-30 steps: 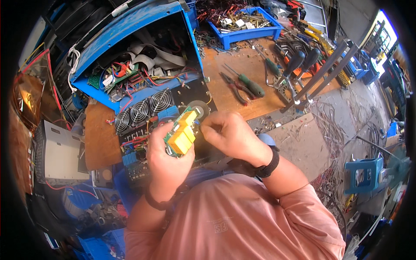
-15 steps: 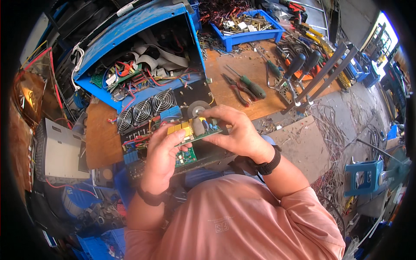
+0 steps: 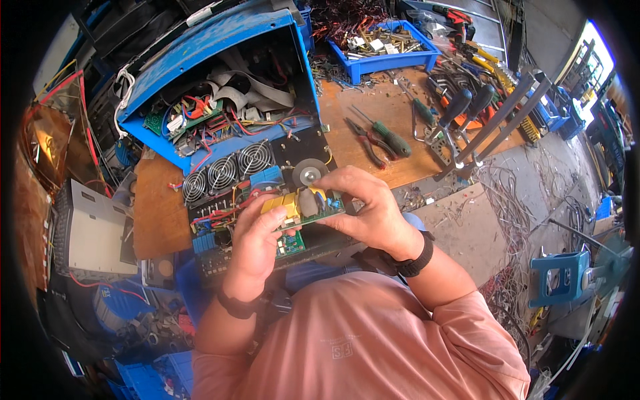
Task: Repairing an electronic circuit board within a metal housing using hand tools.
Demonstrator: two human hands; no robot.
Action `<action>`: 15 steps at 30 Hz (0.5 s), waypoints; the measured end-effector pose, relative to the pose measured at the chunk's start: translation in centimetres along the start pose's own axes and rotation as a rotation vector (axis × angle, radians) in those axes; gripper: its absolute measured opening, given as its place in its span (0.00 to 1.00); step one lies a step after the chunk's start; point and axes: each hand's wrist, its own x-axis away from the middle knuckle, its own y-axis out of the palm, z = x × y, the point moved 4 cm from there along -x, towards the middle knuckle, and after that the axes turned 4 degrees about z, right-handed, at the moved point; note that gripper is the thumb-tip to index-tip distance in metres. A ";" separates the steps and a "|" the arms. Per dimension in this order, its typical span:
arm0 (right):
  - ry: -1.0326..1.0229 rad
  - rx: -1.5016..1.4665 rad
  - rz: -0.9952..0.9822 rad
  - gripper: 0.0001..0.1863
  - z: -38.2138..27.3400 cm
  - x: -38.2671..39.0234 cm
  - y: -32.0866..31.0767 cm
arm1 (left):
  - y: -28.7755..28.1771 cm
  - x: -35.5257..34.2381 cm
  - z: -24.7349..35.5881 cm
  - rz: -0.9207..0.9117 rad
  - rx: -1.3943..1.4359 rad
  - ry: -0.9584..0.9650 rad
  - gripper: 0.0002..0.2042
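Between my hands is a green circuit board [image 3: 313,219] carrying yellow block parts, a grey lump-like part and small blue parts. My left hand [image 3: 256,235] grips its left end, thumb over a yellow block. At the right end, the fingers and thumb of my right hand [image 3: 365,203] are closed round the board's edges. Beneath it lies a black equipment chassis [image 3: 313,143] with three round fans [image 3: 222,172] and a disc-shaped coil [image 3: 309,175]. Another green board [image 3: 291,244] shows below my left fingers, partly covered.
An open blue metal case [image 3: 220,50] full of wires and boards stands behind the chassis. On the wooden bench [image 3: 360,173] lie pliers [image 3: 369,143] and a green-handled screwdriver [image 3: 390,138]. Farther back sits a blue tray [image 3: 393,59] of metal parts. Tools crowd the right; a blue stool [image 3: 560,277] stands beyond.
The held board has tilted slightly, showing a little more of its component side. Both hands keep their grip on it, and the whole view has shifted a little.
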 end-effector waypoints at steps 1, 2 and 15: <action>-0.043 0.015 0.017 0.26 -0.2 0.0 -0.1 | -0.1 0.0 -0.1 -0.001 0.008 0.016 0.17; -0.076 0.035 0.028 0.26 -0.4 0.0 -0.1 | 0.0 0.0 -0.4 -0.012 0.047 0.000 0.18; -0.091 0.035 0.090 0.21 -1.5 0.0 -0.4 | 1.1 -0.2 -0.9 -0.165 0.111 -0.018 0.24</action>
